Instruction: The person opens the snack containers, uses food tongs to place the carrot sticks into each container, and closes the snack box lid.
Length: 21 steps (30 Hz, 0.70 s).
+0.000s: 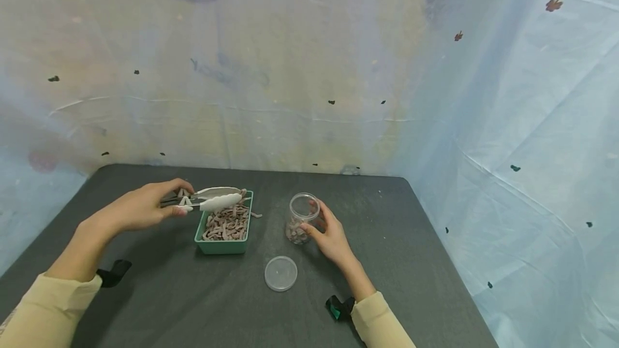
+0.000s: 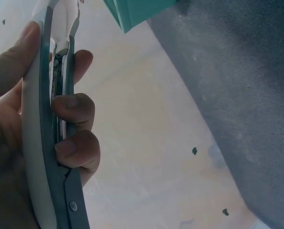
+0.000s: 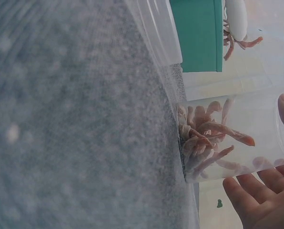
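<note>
My left hand [image 1: 147,205] grips a pair of tongs [image 2: 35,119] with white tips [image 1: 221,201]. These tips are above a green tub [image 1: 221,247] of greyish-pink strips [image 1: 227,224] that look like shredded meat. In the right wrist view, a few strips [image 3: 230,47] hang at the white tip. My right hand [image 1: 331,236] holds a clear open jar [image 1: 303,205] upright on the table, thumb on one side and fingers round the other. More strips [image 3: 208,138] lie heaped in the jar's lower part.
A clear round lid [image 1: 281,273] lies flat on the dark table [image 1: 232,305], in front of the tub and jar. One loose strip [image 1: 256,215] is at the tub's right side. Pale plastic sheeting [image 1: 290,58] hangs behind the table and along its right side.
</note>
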Available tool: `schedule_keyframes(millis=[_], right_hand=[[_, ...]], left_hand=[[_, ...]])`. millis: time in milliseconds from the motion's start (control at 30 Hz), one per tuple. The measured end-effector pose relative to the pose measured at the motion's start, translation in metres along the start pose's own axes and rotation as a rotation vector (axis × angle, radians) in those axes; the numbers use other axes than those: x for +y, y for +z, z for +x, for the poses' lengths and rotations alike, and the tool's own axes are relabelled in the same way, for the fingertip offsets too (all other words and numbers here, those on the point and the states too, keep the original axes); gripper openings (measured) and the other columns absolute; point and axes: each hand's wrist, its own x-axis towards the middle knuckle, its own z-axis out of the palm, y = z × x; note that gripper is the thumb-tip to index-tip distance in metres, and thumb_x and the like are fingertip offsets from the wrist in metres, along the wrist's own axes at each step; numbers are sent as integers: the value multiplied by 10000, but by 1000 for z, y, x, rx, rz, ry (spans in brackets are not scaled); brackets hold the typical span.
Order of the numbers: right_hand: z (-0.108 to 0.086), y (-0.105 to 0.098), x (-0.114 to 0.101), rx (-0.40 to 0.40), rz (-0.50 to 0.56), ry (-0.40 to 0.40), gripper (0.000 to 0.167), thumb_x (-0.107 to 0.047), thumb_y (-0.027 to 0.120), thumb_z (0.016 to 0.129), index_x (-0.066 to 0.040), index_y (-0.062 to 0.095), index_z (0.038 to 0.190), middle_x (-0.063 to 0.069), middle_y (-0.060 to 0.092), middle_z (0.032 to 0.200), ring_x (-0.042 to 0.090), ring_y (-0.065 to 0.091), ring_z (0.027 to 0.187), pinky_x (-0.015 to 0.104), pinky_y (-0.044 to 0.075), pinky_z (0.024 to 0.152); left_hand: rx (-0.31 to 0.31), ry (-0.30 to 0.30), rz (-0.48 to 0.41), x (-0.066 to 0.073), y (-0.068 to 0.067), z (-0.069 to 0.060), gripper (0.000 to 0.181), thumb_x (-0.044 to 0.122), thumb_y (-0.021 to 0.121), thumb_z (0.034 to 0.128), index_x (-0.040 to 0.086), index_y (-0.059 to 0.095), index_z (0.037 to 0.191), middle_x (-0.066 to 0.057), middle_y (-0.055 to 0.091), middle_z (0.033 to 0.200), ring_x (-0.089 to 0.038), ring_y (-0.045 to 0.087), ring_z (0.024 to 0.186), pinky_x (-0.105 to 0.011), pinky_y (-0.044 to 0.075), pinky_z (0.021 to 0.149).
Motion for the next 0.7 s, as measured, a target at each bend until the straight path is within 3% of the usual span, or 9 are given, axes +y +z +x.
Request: schedule_keyframes(millis=[267,700], right_hand=[[0,0,1,3,5,-3,733,-201,776,966,-137,402,1593,112,503,1556,317,486,1438,516,453,1117],[-1,1,1,0,1,-7,731,-201,773,969,-118,399,1592,117,500,1557,330,484,1439,529,455,1111]], left_hand=[[19,7,-24,3,-5,4,493,427,711,993,199,565,1405,-100,656,1253,-286,659,1069,-503,541,780],[33,22,-69,18,-7,15,493,372,700,1017,172,549,1441,-128,623,1368,-372,604,1229,-588,512,897]])
